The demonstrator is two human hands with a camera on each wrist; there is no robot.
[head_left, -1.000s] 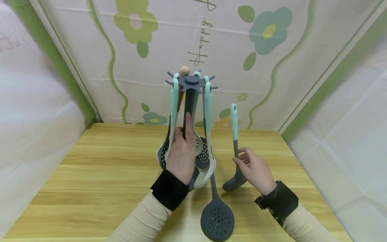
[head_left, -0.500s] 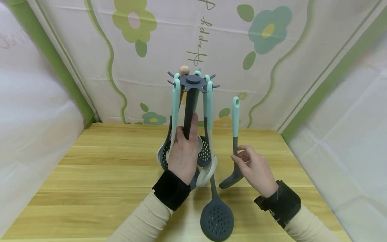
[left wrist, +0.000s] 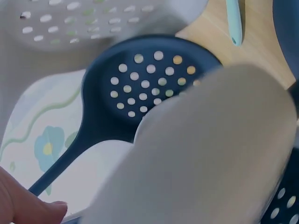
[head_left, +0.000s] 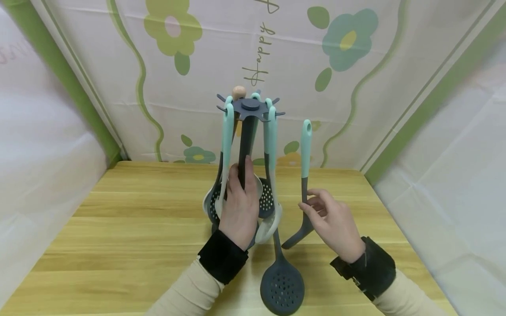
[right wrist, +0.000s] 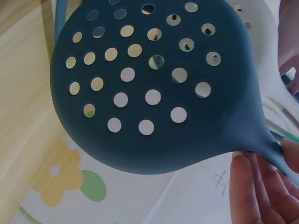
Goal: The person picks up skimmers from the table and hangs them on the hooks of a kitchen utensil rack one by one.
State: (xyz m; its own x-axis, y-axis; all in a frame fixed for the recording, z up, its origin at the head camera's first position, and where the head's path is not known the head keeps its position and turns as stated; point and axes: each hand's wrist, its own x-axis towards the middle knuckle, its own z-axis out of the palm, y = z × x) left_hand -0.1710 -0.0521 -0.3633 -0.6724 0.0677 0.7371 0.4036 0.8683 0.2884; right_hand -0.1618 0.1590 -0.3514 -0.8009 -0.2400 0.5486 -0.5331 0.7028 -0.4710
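Observation:
A dark utensil stand [head_left: 251, 105] with several turquoise-handled utensils hanging from its arms stands mid-table. My left hand [head_left: 240, 210] grips its post low down, between hanging utensils. To the right, my right hand [head_left: 336, 226] pinches the dark neck of a skimmer [head_left: 305, 153], handle upward and apart from the stand. In the right wrist view, that skimmer's dark round perforated head [right wrist: 149, 88] fills much of the frame, with fingers [right wrist: 245, 186] at its neck. The left wrist view shows another dark perforated skimmer [left wrist: 140, 84] behind a pale, blurred utensil head [left wrist: 210, 149].
A second dark skimmer [head_left: 282, 287] lies on the wooden table [head_left: 138, 245] in front of the stand, its perforated head toward me. A wooden-ended utensil [head_left: 239, 92] hangs at the back. Behind the table rises a flower-print cloth [head_left: 221, 57]; pale cloth sides flank it.
The right hand has moved slightly left with its skimmer; the handle tip stands higher and the head shows more edge-on. The left hand stays at the post, its index fingertip a little lower.

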